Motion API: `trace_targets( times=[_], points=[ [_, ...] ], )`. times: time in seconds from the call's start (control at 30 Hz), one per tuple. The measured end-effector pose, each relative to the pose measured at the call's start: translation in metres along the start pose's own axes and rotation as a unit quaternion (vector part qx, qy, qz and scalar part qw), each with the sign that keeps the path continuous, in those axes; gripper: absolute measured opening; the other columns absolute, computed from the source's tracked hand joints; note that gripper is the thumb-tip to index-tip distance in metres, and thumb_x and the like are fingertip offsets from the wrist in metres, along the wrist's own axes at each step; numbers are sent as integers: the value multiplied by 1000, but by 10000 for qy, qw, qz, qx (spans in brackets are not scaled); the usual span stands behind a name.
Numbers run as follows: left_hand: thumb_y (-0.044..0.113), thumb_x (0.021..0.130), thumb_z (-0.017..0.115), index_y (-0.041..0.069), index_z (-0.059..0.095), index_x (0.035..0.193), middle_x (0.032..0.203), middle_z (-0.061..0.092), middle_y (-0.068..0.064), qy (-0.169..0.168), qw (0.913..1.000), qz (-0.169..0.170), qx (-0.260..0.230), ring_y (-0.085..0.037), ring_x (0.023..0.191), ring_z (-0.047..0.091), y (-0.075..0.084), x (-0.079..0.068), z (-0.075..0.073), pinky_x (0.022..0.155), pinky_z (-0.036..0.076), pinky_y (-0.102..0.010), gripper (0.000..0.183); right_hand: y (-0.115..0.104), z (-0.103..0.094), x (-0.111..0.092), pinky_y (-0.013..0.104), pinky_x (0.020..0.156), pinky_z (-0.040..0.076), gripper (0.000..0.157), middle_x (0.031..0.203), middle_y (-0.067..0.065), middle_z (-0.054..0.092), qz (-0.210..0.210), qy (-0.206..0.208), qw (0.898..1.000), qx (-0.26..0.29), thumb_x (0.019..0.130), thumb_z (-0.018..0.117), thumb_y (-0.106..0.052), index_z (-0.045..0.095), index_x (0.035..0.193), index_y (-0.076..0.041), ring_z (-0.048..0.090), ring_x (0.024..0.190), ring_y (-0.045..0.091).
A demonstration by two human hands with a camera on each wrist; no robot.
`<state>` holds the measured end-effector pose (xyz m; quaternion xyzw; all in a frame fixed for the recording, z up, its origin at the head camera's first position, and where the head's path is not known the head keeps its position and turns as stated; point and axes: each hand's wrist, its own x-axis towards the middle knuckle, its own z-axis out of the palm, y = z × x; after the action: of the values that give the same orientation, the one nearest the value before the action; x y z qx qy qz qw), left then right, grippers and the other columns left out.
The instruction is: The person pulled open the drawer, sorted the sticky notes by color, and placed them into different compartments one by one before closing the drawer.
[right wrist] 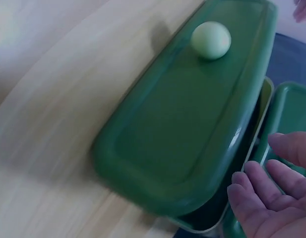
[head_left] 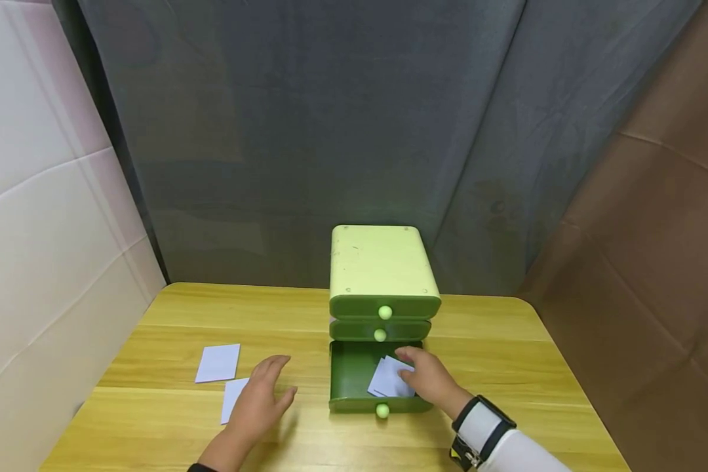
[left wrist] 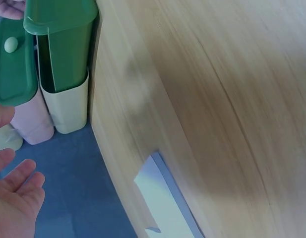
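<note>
The bottom drawer (head_left: 348, 375) of a small green cabinet is pulled out, and a few white paper squares (head_left: 391, 379) lie overlapping inside on its right. Over these squares is my right hand (head_left: 429, 379), its fingertips and thumb by their right side. The right wrist view shows its fingers (right wrist: 264, 193) loosely bent with nothing between them. My left hand (head_left: 258, 403) hovers left of the drawer with thumb and fingers spread, holding nothing. Beside it, a white paper square (head_left: 231, 397) is partly hidden by the hand; another white square (head_left: 218, 363) lies farther back.
The cabinet's pale green top (head_left: 380, 259) stands near the table's back edge. Its middle drawer (head_left: 354, 330) and top drawer (head_left: 354, 307) have round light-green knobs. A dark grey curtain (head_left: 307, 144) hangs behind the wooden table (head_left: 495, 367), with a white sheet left and brown right.
</note>
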<state>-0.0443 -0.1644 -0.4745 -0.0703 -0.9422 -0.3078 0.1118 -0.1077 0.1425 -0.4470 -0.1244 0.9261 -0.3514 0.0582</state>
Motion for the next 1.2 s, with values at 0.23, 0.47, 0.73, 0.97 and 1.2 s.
trace_targets(
  times=[0.23,0.47,0.73,0.97,1.2],
  points=[
    [14,83,75,1,52,132,132,53,-17,-64,9999,-137,-44,-38,124,49,-6,0,-4,96,48,-51,55,-18,9,-2,48,89,51,30,112,13,65,-297,206,9993,-90,85,68,1,64,115,2,60,107,33],
    [14,84,74,1,52,133,134,52,-18,-60,9993,-364,-25,-39,125,47,-16,0,-8,98,46,-52,55,-35,15,-4,45,88,52,31,113,7,64,-440,69,9990,-56,87,69,-4,64,117,-3,59,108,29],
    [12,83,75,-2,52,132,133,52,-21,-295,9974,-651,26,-41,125,46,-34,-4,-13,99,45,-53,56,-45,29,-9,47,90,51,33,118,8,63,-776,-42,9969,-99,88,69,-8,63,120,-3,58,114,31],
    [11,80,77,-4,52,130,131,52,-24,-615,9937,-930,140,-44,124,46,-53,-6,-15,100,43,-55,57,-53,41,-11,48,93,49,34,121,9,61,-982,-270,9948,-70,88,68,-9,62,121,-5,56,116,32],
    [12,78,80,-7,52,128,129,52,-28,-769,9897,-1143,400,-48,121,47,-66,-6,-13,98,43,-56,60,-65,52,-8,49,95,48,33,121,11,61,-1198,-238,9925,-86,88,69,-9,64,120,-5,56,115,31]
  ],
)
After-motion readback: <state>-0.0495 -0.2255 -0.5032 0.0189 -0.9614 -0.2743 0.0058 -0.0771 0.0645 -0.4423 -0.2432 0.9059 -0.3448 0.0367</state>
